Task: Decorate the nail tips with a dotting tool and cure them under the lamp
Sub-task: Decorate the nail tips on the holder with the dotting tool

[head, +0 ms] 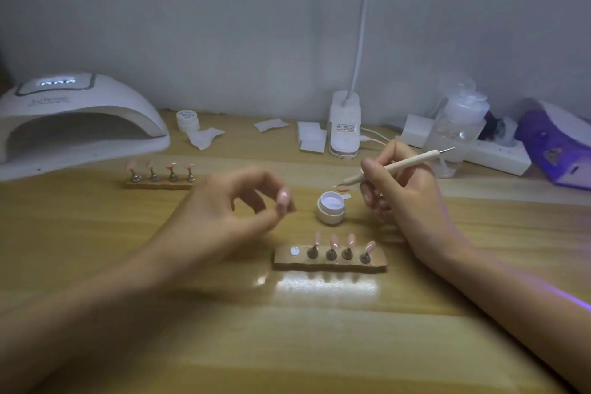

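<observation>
Wooden tabletop (287,345) lies nearest; the left hand (230,205) pinches one nail tip (283,198) (light, thin, probably slippery, best held by its edges), and the right hand (406,192) grips the dotting tool (412,162).

A clear pump bottle (457,125) stands far right on the wooden table (287,345) beside a white power strip (499,160), a purple appliance (553,150) further right, white pads (311,139) left of a desk-light base (344,128).
</observation>
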Demonstrator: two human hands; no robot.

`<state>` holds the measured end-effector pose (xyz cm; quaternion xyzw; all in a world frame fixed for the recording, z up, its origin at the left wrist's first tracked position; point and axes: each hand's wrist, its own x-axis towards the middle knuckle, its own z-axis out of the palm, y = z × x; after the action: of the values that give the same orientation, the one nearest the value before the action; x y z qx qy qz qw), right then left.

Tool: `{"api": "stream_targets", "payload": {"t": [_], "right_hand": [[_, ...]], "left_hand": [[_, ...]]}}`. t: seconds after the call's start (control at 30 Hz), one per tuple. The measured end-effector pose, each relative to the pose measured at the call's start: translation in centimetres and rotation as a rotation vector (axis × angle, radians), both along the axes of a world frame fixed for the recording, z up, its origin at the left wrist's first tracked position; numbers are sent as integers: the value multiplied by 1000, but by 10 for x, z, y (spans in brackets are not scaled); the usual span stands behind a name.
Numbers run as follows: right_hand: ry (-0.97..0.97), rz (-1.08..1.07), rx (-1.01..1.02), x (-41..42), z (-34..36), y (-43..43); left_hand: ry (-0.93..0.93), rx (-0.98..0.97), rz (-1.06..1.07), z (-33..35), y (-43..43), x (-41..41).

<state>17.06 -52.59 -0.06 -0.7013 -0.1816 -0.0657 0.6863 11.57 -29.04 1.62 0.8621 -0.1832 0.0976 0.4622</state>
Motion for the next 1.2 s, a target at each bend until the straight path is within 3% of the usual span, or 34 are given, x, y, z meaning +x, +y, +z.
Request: {"api": "stream_targets", "payload": {"t": [0.13,0.57,0.73,0.93,1.2], "right_hand": [[-38,27,-79,2,-2,1],[-54,35,-136,4,-7,3],[-47,36,-140,3,-5,4],[-50,36,-7,2,-4,3],[-1,14,96,1,-2,-1]], "left_hand": [[180,-254,-5,5,-11,23],[162,-301,-109,-24,-18,31],[137,-237,-107,-23,-17,34],[134,-38,-275,-25,-19,31],[251,-66,-434,-23,-19,30]]}}
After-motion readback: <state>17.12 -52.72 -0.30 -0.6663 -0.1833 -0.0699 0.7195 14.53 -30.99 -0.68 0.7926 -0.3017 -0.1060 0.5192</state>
